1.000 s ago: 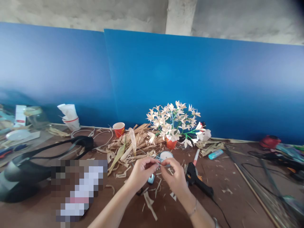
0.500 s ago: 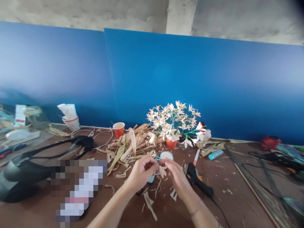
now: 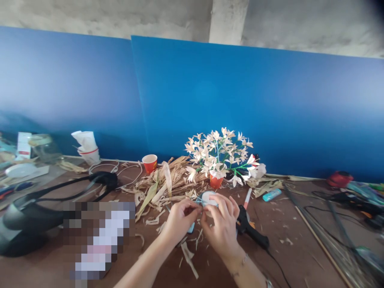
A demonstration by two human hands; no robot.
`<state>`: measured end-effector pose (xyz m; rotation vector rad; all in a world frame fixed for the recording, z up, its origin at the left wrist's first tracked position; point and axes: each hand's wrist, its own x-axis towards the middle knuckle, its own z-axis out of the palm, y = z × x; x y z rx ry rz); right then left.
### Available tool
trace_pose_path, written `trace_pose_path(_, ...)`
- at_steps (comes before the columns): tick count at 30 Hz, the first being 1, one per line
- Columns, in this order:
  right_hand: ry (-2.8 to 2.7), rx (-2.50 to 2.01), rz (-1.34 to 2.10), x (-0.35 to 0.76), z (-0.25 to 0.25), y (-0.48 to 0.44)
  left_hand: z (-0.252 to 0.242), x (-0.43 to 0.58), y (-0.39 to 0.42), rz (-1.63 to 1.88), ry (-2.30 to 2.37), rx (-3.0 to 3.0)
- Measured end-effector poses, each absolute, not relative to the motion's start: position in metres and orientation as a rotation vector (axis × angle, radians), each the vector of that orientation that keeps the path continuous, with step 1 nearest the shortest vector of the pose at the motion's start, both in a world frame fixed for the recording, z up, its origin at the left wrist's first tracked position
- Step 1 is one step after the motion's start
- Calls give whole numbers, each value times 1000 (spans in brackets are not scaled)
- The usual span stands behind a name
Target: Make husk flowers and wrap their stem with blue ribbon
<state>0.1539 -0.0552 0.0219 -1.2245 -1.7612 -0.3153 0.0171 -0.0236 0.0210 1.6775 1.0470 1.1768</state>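
My left hand (image 3: 181, 219) is closed in a pinch over the middle of the table. A thin light-blue strip (image 3: 198, 199) shows just above its fingertips. Tip to tip with it is my right hand (image 3: 221, 226), thumb and forefinger drawn together and the other fingers raised and spaced. Whatever lies between the fingertips is small and mostly hidden. Right behind my fingers is a round white-topped item (image 3: 209, 197). A black glue gun (image 3: 253, 232) rests to the right of my right hand. Husk scraps (image 3: 188, 256) lie below the hands.
Cream flowers (image 3: 216, 154) stand in a red cup (image 3: 216, 182) behind my hands. Dried husks (image 3: 177, 176) are heaped beside an upright red paper cup (image 3: 150, 164). A turquoise packet (image 3: 272, 195) lies right; a black strapped item (image 3: 27, 224) sits left. A blue panel (image 3: 210, 92) stands behind.
My right hand has turned and its fingers have lifted and fanned out. The pale husk petals that hung under my right fingers are now out of sight. My left hand stays nearly in place.
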Motion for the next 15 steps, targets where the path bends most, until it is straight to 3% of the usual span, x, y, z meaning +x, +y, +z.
trace_pose_path(6,-1715,-1168,-38,159,25,-51,24,12,-22,1194,1003,1722)
trace_pose_path(15,-1167,-853,1552,162,22,-41,36,10,-27,1002,908,1521)
